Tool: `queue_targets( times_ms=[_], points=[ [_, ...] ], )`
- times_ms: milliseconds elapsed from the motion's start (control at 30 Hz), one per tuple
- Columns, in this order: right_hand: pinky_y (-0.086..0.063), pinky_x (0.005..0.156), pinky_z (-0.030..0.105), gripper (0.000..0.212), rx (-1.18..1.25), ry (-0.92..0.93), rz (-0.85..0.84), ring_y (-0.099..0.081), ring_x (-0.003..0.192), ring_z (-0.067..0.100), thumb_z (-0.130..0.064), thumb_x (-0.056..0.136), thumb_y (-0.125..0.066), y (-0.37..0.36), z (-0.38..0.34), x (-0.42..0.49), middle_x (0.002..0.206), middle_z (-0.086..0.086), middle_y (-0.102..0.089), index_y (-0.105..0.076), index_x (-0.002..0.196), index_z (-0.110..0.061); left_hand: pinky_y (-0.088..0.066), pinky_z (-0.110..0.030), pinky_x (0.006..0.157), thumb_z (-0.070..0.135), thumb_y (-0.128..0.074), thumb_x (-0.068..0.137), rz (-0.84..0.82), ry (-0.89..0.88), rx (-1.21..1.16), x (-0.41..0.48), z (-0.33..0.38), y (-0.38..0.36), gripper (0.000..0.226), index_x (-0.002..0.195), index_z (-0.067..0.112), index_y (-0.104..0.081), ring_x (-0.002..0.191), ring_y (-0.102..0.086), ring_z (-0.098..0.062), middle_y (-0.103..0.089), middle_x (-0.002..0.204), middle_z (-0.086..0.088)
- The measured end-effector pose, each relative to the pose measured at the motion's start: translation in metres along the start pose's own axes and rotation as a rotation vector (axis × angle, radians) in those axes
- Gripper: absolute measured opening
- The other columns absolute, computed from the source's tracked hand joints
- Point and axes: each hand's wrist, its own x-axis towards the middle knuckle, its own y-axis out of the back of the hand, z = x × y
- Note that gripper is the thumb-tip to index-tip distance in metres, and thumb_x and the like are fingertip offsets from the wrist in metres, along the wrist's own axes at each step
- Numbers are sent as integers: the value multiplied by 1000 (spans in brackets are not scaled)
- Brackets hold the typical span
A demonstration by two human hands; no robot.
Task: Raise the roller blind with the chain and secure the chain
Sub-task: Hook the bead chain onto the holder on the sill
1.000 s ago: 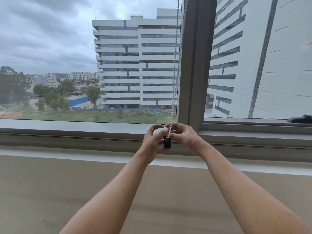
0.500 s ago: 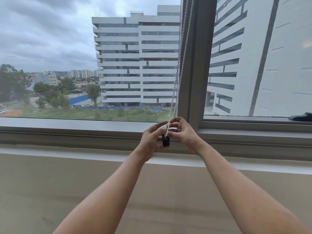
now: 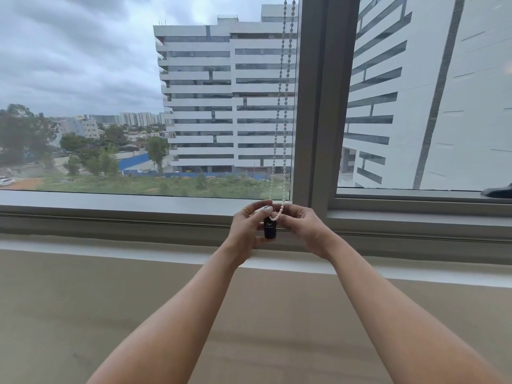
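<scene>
White chain, pinched by the right hand, met the black holder gripped by the left hand, and feeding it straight seemed wisest.

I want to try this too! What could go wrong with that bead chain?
The bead chain loop only lies across the black holder, so it may slip off before it catches. The left hand and right hand work very close together there, so a finger might get pinched.
</scene>
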Motion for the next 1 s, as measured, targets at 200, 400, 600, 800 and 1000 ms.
queue_targets(
  times_ms=[200, 400, 600, 800, 1000],
  points=[
    [-48, 95, 30, 31, 25, -8, -20, -63, 99, 21, -3, 85, -58, 0, 4, 1, 103, 9, -67, -61, 116, -6, -54, -43, 73, 19, -59, 88, 15, 7, -20, 1, -2, 3, 16, 103, 19, -64, 81, -60, -22, -64, 87, -2],
    [-51, 82, 24, 34, -126, 48, 83, -68, 84, 14, -6, 74, -73, -4, 8, 3, 90, 9, -71, -66, 106, -14, -56, -42, 76, 18, -60, 87, -25, 12, -63, 4, -3, 4, 18, 105, 20, -64, 79, -63, -18, -68, 87, 1],
    [-55, 77, 18, 25, -241, 179, 176, -66, 76, 6, -5, 70, -76, -8, 4, 6, 89, -7, -61, -70, 89, -19, -57, -38, 73, 11, -59, 86, -75, -13, -89, 6, -3, 6, 20, 104, 20, -64, 79, -65, -16, -71, 84, 3],
    [-53, 86, 33, 32, -302, 176, 234, -68, 91, 30, -6, 68, -78, -6, 5, 5, 96, 6, -62, -69, 99, -2, -54, -42, 78, 7, -54, 89, -133, -21, -59, 8, -7, 7, 24, 108, 20, -61, 78, -67, -11, -74, 84, 7],
    [-58, 76, 25, 16, -61, 108, 229, -69, 70, 12, -6, 83, -64, 0, 10, 10, 80, 1, -69, -68, 98, -4, -53, -44, 78, 6, -53, 89, -119, -53, -71, 7, -10, 13, 25, 106, 21, -62, 74, -66, -11, -70, 79, 5]
  ],
)
